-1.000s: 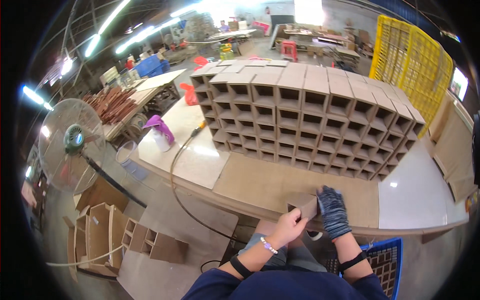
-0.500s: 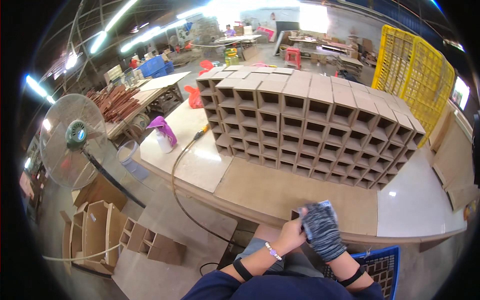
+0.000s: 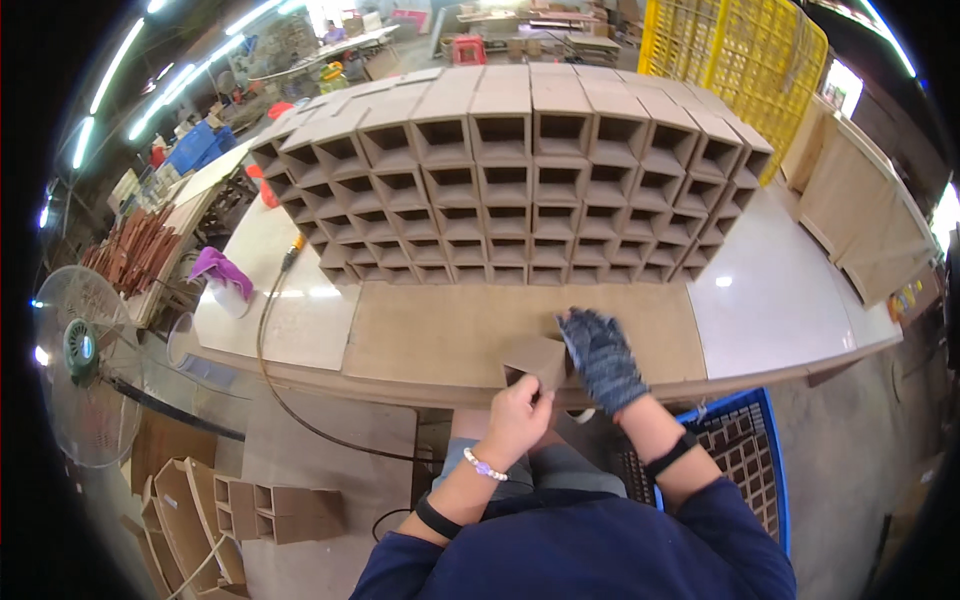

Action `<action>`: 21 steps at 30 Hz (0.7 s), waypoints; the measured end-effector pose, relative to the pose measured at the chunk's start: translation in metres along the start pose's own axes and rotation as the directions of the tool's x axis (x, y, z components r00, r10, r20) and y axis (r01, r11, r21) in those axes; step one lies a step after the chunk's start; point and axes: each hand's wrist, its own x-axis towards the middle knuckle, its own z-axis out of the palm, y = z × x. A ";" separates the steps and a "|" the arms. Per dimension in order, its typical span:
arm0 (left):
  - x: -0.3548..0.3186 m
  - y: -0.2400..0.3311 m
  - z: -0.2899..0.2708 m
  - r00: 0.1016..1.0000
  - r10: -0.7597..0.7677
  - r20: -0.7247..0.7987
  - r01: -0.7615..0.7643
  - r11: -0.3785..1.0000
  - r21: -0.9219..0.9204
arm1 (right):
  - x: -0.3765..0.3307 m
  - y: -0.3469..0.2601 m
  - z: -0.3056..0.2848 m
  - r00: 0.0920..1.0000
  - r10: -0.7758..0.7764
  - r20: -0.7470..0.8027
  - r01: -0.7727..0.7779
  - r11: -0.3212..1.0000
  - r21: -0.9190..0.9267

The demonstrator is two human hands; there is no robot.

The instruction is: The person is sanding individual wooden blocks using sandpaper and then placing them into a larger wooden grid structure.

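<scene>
At the front edge of the table, my bare left hand (image 3: 519,413) grips a small brown box (image 3: 536,357), a square tube whose dark open end faces me. A beaded bracelet is on that wrist. My right hand (image 3: 604,364), in a dark grey knitted glove, is just right of the box, its fingers stretched forward over the board. Whether its palm side touches the box is hard to see. Behind both hands rises a wide stack of similar boxes (image 3: 531,195), several rows high, open ends toward me.
The table's brown board (image 3: 430,330) has glossy white panels at both sides. A hose (image 3: 262,350) runs over its left edge. A spray bottle with a purple cloth (image 3: 222,275) stands left. Below right is a blue crate (image 3: 765,440) of brown pieces; a fan (image 3: 85,350) stands left.
The view has shifted, bringing the stack closer. My hands, together before, are now apart; the box shows on the table edge in my left hand, and my gloved right hand has stretched out.
</scene>
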 end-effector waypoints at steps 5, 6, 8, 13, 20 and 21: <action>0.001 -0.015 0.004 0.998 -0.061 0.026 0.062 0.998 -0.022 | 0.010 -0.035 -0.037 0.995 -0.085 0.046 0.082 0.994 0.070; 0.000 -0.022 0.009 1.000 -0.022 -0.016 0.020 0.991 -0.134 | 0.010 -0.048 -0.051 0.974 -0.190 0.123 0.162 0.964 0.209; 0.000 -0.023 0.011 0.999 -0.025 -0.033 0.016 0.969 -0.247 | 0.008 -0.040 -0.037 0.980 -0.198 0.035 0.188 0.965 0.184; -0.002 -0.012 0.000 0.986 -0.119 0.113 0.144 0.957 -0.250 | 0.001 0.020 0.001 0.992 0.073 0.098 -0.070 0.997 -0.028; 0.009 -0.016 -0.018 0.888 -0.444 0.117 0.417 0.675 -0.609 | -0.002 0.005 -0.030 0.895 0.439 0.082 -0.435 0.816 0.382; 0.009 -0.015 -0.020 0.905 -0.420 0.064 0.402 0.800 -0.444 | -0.001 0.004 -0.032 0.895 0.439 0.081 -0.435 0.816 0.381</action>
